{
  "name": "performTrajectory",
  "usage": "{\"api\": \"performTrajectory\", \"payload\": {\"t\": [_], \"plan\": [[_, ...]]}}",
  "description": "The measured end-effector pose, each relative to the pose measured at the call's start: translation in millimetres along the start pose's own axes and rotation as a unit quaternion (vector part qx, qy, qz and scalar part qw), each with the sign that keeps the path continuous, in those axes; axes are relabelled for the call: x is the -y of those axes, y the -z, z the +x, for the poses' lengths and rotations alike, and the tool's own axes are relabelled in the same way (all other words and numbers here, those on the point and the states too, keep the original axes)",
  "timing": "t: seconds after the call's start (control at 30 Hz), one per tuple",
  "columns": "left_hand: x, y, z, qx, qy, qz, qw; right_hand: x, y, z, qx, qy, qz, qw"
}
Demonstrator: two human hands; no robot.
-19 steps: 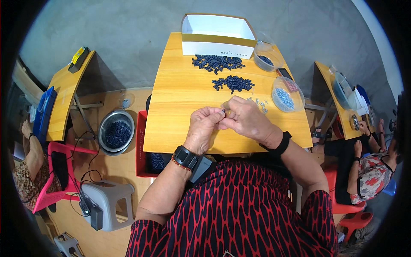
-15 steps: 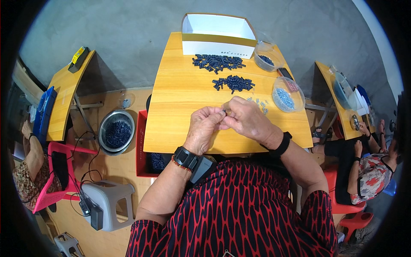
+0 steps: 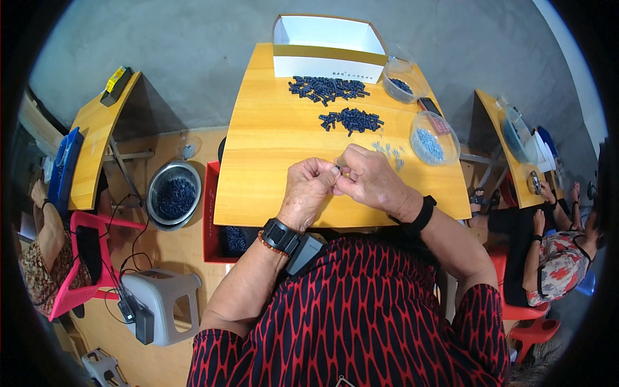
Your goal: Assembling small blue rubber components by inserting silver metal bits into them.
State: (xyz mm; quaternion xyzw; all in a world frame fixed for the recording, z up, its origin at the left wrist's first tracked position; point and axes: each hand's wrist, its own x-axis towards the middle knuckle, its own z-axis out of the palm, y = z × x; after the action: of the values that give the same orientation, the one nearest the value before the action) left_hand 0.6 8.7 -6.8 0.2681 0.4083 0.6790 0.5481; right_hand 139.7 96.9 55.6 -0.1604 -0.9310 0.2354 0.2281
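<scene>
Pinching a tiny dark piece (image 3: 338, 169) between fingertips of both the left hand (image 3: 308, 193) and the right hand (image 3: 369, 178), held together just above the near half of the yellow wooden table (image 3: 271, 161), fingers curled and pressed close. Farther back lay two heaps of dark blue parts (image 3: 351, 120), a scatter of pale blue bits (image 3: 391, 153), two clear bowls (image 3: 433, 137) and a white open box (image 3: 327, 40). Off left, on the floor, sat a steel bowl of dark parts (image 3: 173, 195) beside a red crate (image 3: 213, 219).
</scene>
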Motion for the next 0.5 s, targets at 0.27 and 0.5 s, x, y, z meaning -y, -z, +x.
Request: {"api": "performTrajectory", "payload": {"t": [0.27,0.5], "plan": [[-7,-7,-4,0.001,-0.001,0.054,0.999,1,-2,-6,-0.015,0.009,-0.015,1.0],[-5,-2,-1,0.027,-0.001,0.051,0.998,-1,-5,-11,-0.038,0.04,-0.01,0.998]]}}
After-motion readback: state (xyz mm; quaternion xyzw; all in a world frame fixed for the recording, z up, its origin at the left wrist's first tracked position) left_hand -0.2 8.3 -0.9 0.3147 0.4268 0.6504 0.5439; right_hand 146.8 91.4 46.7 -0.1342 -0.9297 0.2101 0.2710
